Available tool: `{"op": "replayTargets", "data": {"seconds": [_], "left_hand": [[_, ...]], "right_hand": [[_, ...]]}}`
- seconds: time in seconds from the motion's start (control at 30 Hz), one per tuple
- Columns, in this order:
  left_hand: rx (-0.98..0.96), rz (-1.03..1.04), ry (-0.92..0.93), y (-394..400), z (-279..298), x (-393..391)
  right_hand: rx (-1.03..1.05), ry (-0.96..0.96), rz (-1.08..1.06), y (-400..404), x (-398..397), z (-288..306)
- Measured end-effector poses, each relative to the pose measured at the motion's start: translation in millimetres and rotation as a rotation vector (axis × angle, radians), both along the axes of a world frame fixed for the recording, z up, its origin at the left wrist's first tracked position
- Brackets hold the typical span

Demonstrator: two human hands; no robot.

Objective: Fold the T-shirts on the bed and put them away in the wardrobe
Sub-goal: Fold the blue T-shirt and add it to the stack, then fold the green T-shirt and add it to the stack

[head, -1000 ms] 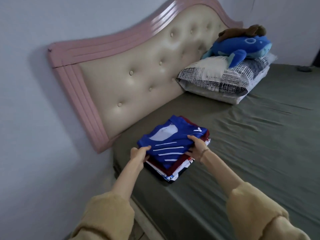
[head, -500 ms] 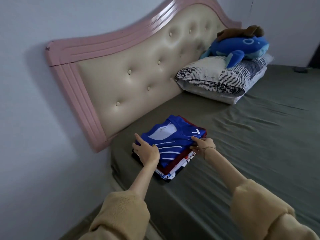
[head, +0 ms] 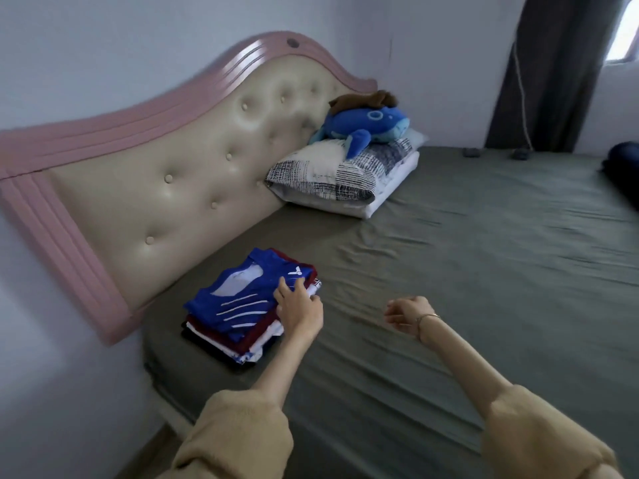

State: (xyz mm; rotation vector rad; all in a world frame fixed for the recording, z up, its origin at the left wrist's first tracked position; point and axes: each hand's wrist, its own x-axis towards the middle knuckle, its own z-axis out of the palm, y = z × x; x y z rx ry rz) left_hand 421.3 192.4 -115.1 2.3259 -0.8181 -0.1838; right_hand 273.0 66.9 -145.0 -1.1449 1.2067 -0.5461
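Note:
A stack of folded T-shirts (head: 238, 302) lies on the grey-green bed sheet (head: 466, 278) near the headboard, a blue shirt with white stripes on top, dark red and white ones under it. My left hand (head: 299, 307) rests flat on the stack's right edge, fingers spread on the blue shirt. My right hand (head: 408, 314) hovers over the bare sheet to the right of the stack, fingers loosely curled, holding nothing. The wardrobe is out of view.
A pink and cream tufted headboard (head: 166, 181) stands behind the stack. Pillows (head: 332, 178) with a blue plush whale (head: 366, 127) sit farther along it. A dark curtain (head: 553, 70) hangs at the far corner, and a dark bundle (head: 622, 174) lies at the right edge.
My right hand has let go of the stack and moved right over the sheet. My left hand has crossed from the stack's left side to its right edge. The view has swung right.

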Motion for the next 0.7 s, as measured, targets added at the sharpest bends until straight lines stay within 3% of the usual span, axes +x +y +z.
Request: {"op": "replayTargets", "data": {"seconds": [0.13,0.33,0.6,0.7], "left_hand": [[-0.047,-0.236,0.084,-38,4,-80],[0.044,-0.553,0.209,-95,-2,-237],[0.129,-0.937,0.273,-152,-12,-472],[0.133,-1.058,0.276,-158,-14,-536]], "right_hand": [[-0.018,-0.010,-0.092,-13,-90,11],[-0.042,0.016,-0.202,-27,-248,20],[-0.093,0.205,-0.530,-22,-494,6],[-0.153,0.406,-0.655,-17,-562,1]]}}
